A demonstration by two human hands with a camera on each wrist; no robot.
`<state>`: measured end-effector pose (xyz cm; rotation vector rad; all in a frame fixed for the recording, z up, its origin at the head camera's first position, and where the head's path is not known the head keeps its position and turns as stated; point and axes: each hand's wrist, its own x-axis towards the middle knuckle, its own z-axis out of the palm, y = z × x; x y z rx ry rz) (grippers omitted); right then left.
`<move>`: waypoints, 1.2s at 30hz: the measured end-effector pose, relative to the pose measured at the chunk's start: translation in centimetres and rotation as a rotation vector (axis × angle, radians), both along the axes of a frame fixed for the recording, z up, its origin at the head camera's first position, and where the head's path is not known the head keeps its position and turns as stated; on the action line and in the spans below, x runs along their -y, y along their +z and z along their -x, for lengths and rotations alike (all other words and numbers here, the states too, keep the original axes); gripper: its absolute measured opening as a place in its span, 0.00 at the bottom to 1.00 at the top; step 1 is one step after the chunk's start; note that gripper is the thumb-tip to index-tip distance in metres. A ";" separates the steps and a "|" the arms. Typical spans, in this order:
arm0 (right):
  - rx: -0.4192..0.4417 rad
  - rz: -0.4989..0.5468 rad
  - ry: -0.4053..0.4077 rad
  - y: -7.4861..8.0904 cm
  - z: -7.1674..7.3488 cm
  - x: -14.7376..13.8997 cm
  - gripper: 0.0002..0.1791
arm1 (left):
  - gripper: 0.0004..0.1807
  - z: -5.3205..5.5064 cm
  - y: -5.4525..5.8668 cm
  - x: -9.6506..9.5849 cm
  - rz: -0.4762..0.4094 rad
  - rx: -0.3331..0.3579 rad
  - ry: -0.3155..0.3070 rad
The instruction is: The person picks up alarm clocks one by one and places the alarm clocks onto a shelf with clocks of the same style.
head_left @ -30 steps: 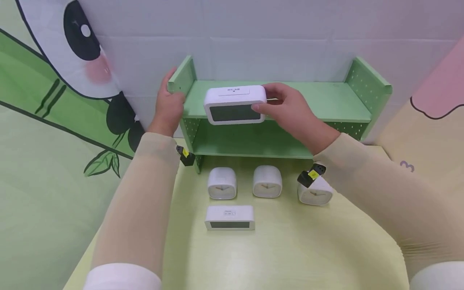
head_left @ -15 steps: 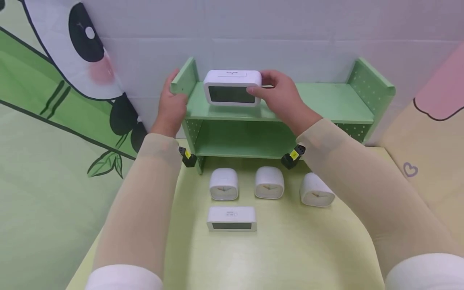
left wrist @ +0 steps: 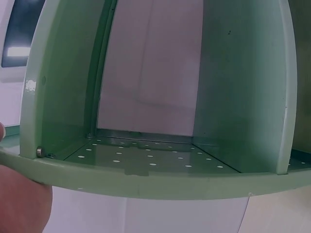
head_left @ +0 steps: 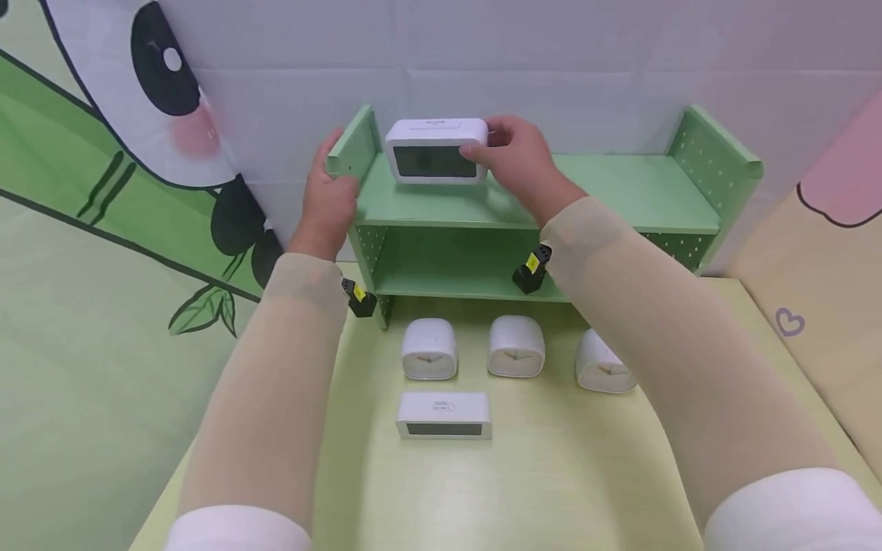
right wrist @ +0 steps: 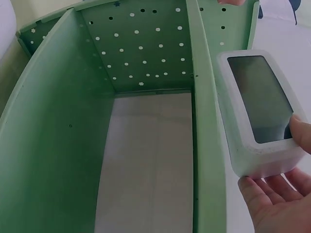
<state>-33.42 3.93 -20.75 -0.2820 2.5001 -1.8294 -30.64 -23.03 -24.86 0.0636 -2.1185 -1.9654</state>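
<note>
In the head view my right hand pinches the right end of a white digital clock with a dark screen. Its thumb lies over the screen's corner while the other fingers reach behind. The clock is at the left part of the top board of a green two-tier shelf, close over that board. In the right wrist view the clock appears beside the board's edge, fingers under its end. My left hand grips the shelf's left side panel; part of it shows in the left wrist view, at the panel's edge.
On the pale yellow table before the shelf stand three white analog clocks, left, middle and right, the right one partly behind my sleeve. Nearer lies a second digital clock. A printed cloth wall rises behind.
My right hand has carried the digital clock back and slightly left, from in front of the shelf to over its top board. The left hand keeps its grip on the side panel.
</note>
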 end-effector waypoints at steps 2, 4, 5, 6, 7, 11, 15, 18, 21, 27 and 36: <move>0.004 -0.005 -0.005 -0.1 0.2 0.1 0.32 | 0.45 0.0 0.0 -0.1 0.001 -0.003 -0.003; 0.012 -0.007 -0.008 -0.2 0.4 0.1 0.32 | 0.45 0.1 0.0 -0.3 0.008 -0.010 -0.007; 0.017 -0.008 -0.009 -0.3 0.5 0.1 0.32 | 0.45 0.1 0.0 -0.3 0.011 -0.016 -0.009; 0.020 -0.016 -0.011 -0.3 0.6 0.0 0.32 | 0.45 0.2 0.0 -0.4 0.010 -0.017 -0.012; 0.025 -0.027 -0.013 -0.4 0.7 -0.1 0.33 | 0.45 0.2 0.0 -0.5 0.011 -0.015 -0.013; 0.040 -0.097 -0.006 -0.5 1.0 -0.4 0.35 | 0.46 0.2 -0.2 -0.7 0.006 -0.015 -0.017; 0.038 -0.180 0.017 -0.3 1.4 -0.7 0.38 | 0.46 0.1 -0.2 -0.9 0.003 -0.011 -0.022; 0.030 -0.237 0.025 -0.1 1.5 -0.9 0.39 | 0.45 0.0 0.1 -1.1 0.006 -0.020 -0.026; 0.032 -0.258 0.027 -0.1 1.5 -1.0 0.40 | 0.45 -0.1 0.3 -1.2 0.004 -0.025 -0.026; 0.036 -0.245 0.034 -0.6 1.5 -0.9 0.40 | 0.45 -0.1 0.4 -1.1 0.003 -0.008 -0.030; 0.008 -0.253 0.048 -1.3 1.7 -0.5 0.40 | 0.44 -0.4 -0.1 -0.5 0.018 0.008 -0.013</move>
